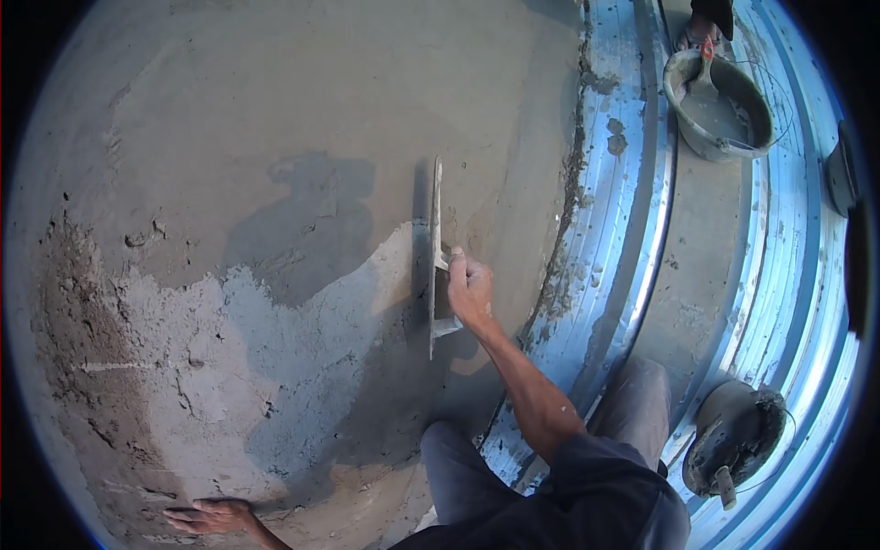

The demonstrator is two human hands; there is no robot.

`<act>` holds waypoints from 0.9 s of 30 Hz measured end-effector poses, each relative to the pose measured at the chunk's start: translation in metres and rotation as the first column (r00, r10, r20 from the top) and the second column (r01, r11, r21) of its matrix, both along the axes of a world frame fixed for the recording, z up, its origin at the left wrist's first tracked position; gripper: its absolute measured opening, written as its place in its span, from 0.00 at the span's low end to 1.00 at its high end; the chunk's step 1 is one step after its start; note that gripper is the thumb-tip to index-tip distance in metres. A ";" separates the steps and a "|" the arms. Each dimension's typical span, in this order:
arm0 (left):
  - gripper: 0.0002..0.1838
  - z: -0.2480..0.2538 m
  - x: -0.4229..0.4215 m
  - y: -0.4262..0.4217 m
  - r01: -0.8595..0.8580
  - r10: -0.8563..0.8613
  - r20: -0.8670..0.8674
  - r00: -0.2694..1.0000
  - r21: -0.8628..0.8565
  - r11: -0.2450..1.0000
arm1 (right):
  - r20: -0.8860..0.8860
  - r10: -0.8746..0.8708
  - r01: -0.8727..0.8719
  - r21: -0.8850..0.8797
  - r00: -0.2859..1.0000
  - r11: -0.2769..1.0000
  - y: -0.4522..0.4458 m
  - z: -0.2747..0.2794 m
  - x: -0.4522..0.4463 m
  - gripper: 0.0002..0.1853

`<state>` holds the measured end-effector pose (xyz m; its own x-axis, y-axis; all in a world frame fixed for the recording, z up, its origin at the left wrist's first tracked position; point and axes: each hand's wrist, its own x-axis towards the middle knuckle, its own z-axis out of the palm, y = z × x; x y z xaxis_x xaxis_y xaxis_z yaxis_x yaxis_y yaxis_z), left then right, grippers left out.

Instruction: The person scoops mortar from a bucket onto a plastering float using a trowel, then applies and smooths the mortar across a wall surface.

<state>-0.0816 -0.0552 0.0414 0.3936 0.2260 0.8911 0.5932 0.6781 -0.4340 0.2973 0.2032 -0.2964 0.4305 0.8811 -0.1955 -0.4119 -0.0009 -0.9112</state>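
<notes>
My right hand (470, 289) is wrapped around the handle of a plastering trowel (436, 206). The long, thin blade is seen nearly edge-on, close to the grey plastered surface (394, 101); whether it touches cannot be told. Low at the left, my left hand (209, 516) lies with its fingers stretched out against the rough part of that surface, holding nothing. Between the hands spreads a paler, uneven patch (302, 357) bordered by smoother, darker plaster. Shadows of my head and arm fall across it.
Ribbed metal sheets (610, 211) run along the right, splashed with mortar. On them stand a bucket (706, 144) holding a red-tipped brush (704, 81) and a mortar-caked bucket (724, 403) with a handled tool (725, 486). Another person's foot (700, 32) shows at the top.
</notes>
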 end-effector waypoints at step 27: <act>0.35 -0.001 -0.003 0.000 0.027 -0.027 0.025 0.999 -0.035 0.999 | -0.587 0.142 -0.172 0.006 0.797 0.985 0.016 -0.048 0.064 0.20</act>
<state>-0.0846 -0.0549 0.0400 0.3785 0.2468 0.8921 0.6216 0.6463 -0.4426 0.3616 0.2195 -0.3449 0.0789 0.9106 -0.4056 -0.8556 -0.1469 -0.4964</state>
